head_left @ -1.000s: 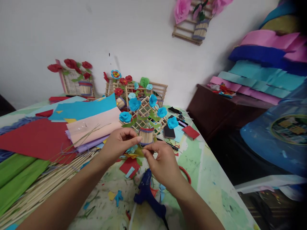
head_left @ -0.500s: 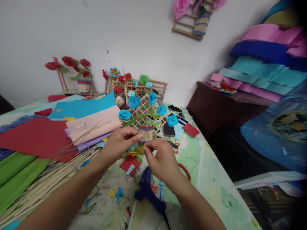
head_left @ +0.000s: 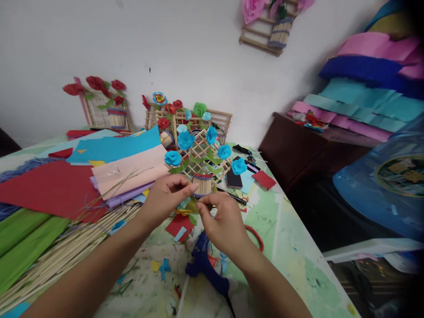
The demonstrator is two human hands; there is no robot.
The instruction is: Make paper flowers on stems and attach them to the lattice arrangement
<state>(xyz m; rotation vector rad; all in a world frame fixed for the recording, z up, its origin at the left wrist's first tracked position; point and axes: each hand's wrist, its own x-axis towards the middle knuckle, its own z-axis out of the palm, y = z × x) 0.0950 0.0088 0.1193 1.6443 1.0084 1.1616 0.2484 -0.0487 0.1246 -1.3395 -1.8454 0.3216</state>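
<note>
My left hand (head_left: 169,196) is closed in a pinch, thumb against the fingers, just in front of a small bundle of sticks (head_left: 202,184) on a lattice frame (head_left: 200,148). Close beside it, my right hand (head_left: 227,216) also pinches with thumb and forefinger. Whatever lies between the fingertips is too small to make out. An olive-green paper piece (head_left: 192,206) shows just below and between the hands. Blue paper flowers (head_left: 186,140) and green leaves decorate the lattice. Under my right hand lies a blue glue gun (head_left: 207,267) on the table.
Thin sticks (head_left: 76,247), red paper (head_left: 49,190), green paper (head_left: 31,234) and a pink sheet (head_left: 132,170) cover the left side. A phone (head_left: 234,179) and a red roll of tape (head_left: 256,236) lie to the right. A blue chair (head_left: 374,181) stands beyond the table's right edge.
</note>
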